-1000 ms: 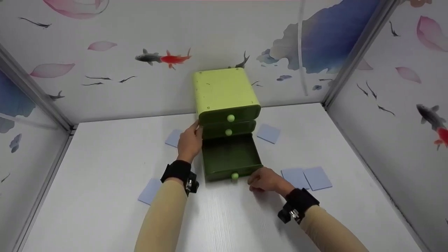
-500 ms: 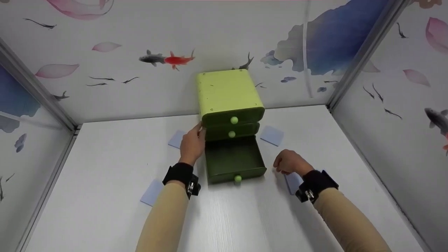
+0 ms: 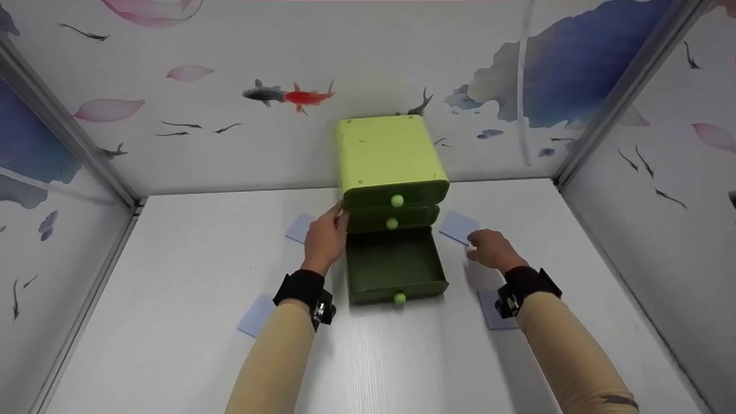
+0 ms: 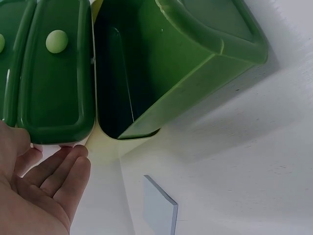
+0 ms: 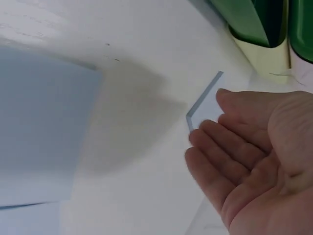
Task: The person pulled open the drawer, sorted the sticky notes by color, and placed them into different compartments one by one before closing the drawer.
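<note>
A small green chest of drawers (image 3: pixel 391 149) stands against the back wall, its bottom drawer (image 3: pixel 397 264) pulled out with nothing inside. My left hand (image 3: pixel 326 238) is at the chest's left side; in the left wrist view its fairly straight fingers touch the edge of the middle drawer (image 4: pixel 56 98). To the right of the chest lies a flat light-blue square (image 3: pixel 458 226). My right hand (image 3: pixel 491 248) hovers close by this square's near corner, fingers loosely bent. In the right wrist view the palm shows, holding nothing, and the fingers overlap the square (image 5: pixel 205 105).
More blue squares lie on the white table (image 3: pixel 190 287): one left of the chest (image 3: pixel 298 229), one beside my left forearm (image 3: pixel 256 315), and one (image 3: pixel 491 313) partly hidden under my right wrist. Patterned walls (image 3: pixel 276 149) enclose the table at the back and sides.
My right hand has left the front right corner of the bottom drawer and moved right and away from me to the far right blue square. My left hand stays at the chest.
</note>
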The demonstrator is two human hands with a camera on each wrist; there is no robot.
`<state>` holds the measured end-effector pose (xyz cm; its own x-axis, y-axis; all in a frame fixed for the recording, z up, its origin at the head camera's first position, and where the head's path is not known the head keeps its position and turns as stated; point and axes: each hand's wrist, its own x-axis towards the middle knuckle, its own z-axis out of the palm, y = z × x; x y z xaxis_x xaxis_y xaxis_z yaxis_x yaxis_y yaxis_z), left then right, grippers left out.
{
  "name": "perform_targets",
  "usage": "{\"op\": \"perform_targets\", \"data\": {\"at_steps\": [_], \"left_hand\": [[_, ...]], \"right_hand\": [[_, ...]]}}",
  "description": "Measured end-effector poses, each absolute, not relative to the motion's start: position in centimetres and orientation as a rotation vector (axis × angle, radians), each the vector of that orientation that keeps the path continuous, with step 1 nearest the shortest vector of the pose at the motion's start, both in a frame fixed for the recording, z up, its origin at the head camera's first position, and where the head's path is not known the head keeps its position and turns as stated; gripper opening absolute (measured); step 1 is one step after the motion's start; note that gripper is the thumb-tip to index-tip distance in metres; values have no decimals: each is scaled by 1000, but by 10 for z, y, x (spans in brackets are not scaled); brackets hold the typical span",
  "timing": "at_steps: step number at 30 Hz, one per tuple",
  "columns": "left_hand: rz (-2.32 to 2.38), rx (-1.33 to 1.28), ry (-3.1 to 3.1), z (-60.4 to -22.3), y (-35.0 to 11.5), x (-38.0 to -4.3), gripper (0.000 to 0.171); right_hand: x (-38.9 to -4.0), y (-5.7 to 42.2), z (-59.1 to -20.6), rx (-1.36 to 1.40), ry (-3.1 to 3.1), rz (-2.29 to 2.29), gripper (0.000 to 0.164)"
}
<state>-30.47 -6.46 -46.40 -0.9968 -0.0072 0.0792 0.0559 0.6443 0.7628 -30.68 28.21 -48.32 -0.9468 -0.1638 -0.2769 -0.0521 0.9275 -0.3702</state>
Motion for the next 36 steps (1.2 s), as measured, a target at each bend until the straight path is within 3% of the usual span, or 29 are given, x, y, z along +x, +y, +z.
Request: {"op": "perform_targets", "data": {"at_steps": [15,18,21,24,33,36], "left_hand": [[-1440,-37,-2766,-461,-64,-305,45],[-1462,-31,-2751,-461,-66,-306,44],[-1465,-13,-2733,-460,-70,-306,44],[-1472,3,-2718,-460,-71,-307,44],[-1545,29,-2687,-461,-71,-305,44],[-1575,35,-2669,-459,-70,-306,43]], "right_hand": [[-326,268,-512,-99,2697,-425,60],[-325,266,-514,-133,2723,-413,52],[-325,263,-514,-167,2780,-405,32],[-326,261,-512,-154,2842,-401,25],[-327,261,-527,-80,2879,-473,56],[-327,262,-530,-61,2873,-434,55]]}}
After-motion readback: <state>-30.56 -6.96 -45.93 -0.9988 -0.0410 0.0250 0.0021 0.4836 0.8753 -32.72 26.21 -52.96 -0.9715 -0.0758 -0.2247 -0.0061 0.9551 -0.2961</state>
